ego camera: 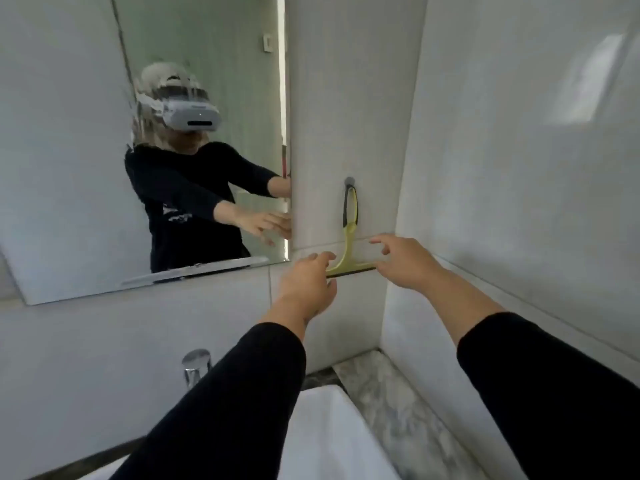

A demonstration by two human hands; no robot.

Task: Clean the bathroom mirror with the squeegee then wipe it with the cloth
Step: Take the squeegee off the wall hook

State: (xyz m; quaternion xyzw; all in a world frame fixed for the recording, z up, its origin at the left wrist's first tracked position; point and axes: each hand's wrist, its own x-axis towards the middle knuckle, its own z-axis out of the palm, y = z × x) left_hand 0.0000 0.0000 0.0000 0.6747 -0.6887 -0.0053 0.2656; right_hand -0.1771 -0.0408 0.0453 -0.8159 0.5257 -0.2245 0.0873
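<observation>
Two open hands [308, 285] [405, 261] flank one hanging squeegee [350, 233].

Your left hand [306, 285] covers the left end of the squeegee [349, 237] blade. The mirror [86, 168] runs off the frame's top and left. Your sleeve hides most of the faucet [196, 367].

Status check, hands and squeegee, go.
Left hand open at blade's left end. Right hand open at its right end. Squeegee hanging on wall hook, not gripped. Nothing in the way.
</observation>
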